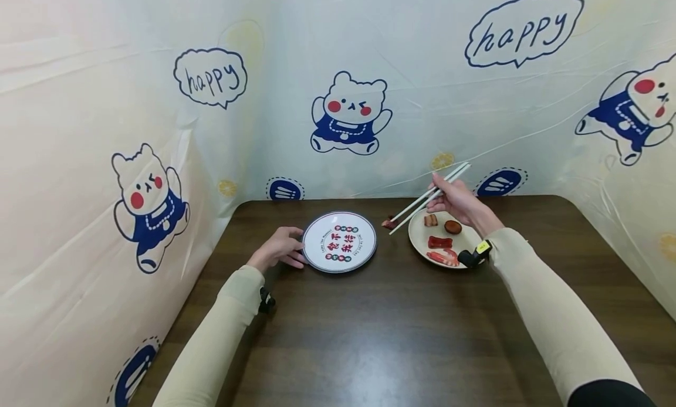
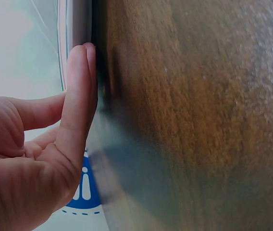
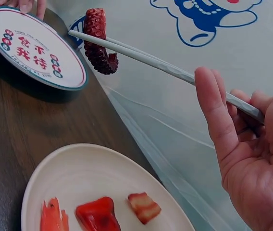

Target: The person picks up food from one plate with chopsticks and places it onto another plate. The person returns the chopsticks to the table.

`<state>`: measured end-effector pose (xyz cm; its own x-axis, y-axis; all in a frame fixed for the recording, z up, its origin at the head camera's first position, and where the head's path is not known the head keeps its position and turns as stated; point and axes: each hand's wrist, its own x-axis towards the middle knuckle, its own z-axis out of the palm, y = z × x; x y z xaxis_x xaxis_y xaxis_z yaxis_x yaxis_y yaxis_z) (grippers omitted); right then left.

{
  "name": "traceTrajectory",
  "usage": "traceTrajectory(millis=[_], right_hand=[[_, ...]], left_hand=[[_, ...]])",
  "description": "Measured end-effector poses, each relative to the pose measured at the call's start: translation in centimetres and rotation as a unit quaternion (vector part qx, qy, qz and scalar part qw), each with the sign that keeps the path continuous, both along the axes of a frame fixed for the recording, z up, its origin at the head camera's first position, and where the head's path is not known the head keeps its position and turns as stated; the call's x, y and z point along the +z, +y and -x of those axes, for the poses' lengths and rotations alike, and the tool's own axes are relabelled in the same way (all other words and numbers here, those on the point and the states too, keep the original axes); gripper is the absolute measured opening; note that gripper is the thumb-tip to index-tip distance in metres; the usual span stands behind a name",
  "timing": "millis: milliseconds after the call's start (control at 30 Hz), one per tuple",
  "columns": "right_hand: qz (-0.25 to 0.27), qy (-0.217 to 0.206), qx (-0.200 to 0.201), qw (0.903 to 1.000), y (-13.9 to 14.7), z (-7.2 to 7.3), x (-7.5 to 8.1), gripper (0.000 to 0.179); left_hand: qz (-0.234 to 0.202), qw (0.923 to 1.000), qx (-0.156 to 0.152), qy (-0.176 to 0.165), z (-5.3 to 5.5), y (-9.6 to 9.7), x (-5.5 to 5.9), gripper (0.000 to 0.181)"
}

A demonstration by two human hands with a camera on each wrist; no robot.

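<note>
My left hand (image 1: pixel 279 247) pinches the left rim of a white plate (image 1: pixel 313 232) with red characters printed in its middle. In the left wrist view the fingers (image 2: pixel 76 86) lie along the plate's edge, close to the tabletop. My right hand (image 1: pixel 460 203) holds a pair of pale chopsticks (image 3: pixel 143 57), which point left. A dark red octopus tentacle piece (image 3: pixel 95 21) hangs between their tips, in the air between the two plates. Below the right hand lies a cream plate (image 1: pixel 415 240) with a shrimp (image 1: pixel 446 258), a red piece (image 1: pixel 440 243), a striped meat piece (image 1: pixel 430 220) and a round brown piece (image 1: pixel 452 227).
Both plates are near the back of a dark wooden table (image 1: pixel 359 331). Behind it and at its sides hangs a pale curtain (image 1: pixel 264 90) printed with cartoon bears. A small black camera (image 1: pixel 475 254) on the right wrist covers part of the cream plate's edge.
</note>
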<state>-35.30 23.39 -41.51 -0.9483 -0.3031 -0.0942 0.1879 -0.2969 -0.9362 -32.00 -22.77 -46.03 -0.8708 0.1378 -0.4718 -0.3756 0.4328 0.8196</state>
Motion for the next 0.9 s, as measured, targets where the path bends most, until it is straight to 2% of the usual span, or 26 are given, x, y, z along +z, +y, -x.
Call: traceTrajectory(millis=[300, 633, 900], right_hand=[[0.009, -0.001, 0.000, 1.0000, -1.8, 0.5, -0.6, 0.039], [-0.010, -0.001, -0.020, 0.9997, -3.5, 0.8, -1.1, 0.039], [-0.013, 0.005, -0.016, 0.9998, -5.3, 1.5, -1.8, 0.038]], left_hand=[[0.000, 1.0000, -0.002, 0.001, -0.1, -0.1, 0.0, 0.056], [0.000, 1.0000, 0.003, 0.004, -0.1, 0.1, 0.2, 0.056], [-0.006, 1.0000, 0.005, 0.001, 0.0, -0.2, -0.2, 0.056]])
